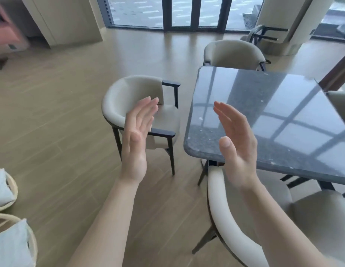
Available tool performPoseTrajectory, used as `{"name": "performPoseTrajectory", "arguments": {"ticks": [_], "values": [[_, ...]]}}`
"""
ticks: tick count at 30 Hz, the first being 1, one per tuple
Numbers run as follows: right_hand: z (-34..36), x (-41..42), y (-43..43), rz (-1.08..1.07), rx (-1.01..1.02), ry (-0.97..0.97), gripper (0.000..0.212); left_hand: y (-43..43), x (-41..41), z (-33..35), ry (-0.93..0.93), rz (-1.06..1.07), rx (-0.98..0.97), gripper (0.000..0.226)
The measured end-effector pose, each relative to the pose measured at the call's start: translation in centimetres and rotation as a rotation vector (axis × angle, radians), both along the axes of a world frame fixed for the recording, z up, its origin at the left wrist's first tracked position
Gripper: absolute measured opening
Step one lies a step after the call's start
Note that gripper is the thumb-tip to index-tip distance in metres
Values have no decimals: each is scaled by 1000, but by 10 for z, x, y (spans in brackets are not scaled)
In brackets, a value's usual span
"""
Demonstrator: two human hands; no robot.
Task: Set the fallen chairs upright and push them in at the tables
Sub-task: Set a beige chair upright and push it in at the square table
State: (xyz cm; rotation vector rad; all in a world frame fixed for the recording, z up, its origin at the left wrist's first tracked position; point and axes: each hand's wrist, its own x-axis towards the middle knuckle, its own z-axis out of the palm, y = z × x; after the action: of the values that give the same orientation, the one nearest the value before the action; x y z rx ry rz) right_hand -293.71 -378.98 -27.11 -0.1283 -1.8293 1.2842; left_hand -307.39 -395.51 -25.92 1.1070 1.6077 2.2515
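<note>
My left hand [137,135] and right hand [235,143] were flat, apart, holding nothing; left chair [114,105] stood upright, clear of the tabletop [264,105]. Pushed in carelessly, its armrest [170,84] could strike that edge; a fallen chair [264,37] lay far right

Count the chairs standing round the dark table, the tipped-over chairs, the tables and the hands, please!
Chairs standing at the table: 4 (left chair, far chair, near chair, right-edge chair, only partly seen)
Tipped-over chair: 1
Table: 1
Hands: 2 (left hand, right hand)
Total: 8
</note>
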Motion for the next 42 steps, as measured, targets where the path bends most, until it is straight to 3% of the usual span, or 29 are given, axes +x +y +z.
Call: {"name": "performPoseTrajectory", "arguments": {"ticks": [7, 18, 23, 33, 42], "values": [[-12, -135, -5, 25, 6, -11, 73, -9, -145, -5, 4, 23, 10, 91], [0, -422, -39, 211, 0, 43, 78, -64, -374, 31, 40, 194, -32, 98], [-6, -532, -63, 214, -14, 28, 79, -88, -488, 11, 37, 169, -11, 95], [-20, -673, -112, -226, -56, 40, 89, -72, -706, -2, 28, -287, -33, 91], [-32, -716, -103, -636, -89, 29, 89, 26, -787, -2, 30, -673, -20, 89]]}}
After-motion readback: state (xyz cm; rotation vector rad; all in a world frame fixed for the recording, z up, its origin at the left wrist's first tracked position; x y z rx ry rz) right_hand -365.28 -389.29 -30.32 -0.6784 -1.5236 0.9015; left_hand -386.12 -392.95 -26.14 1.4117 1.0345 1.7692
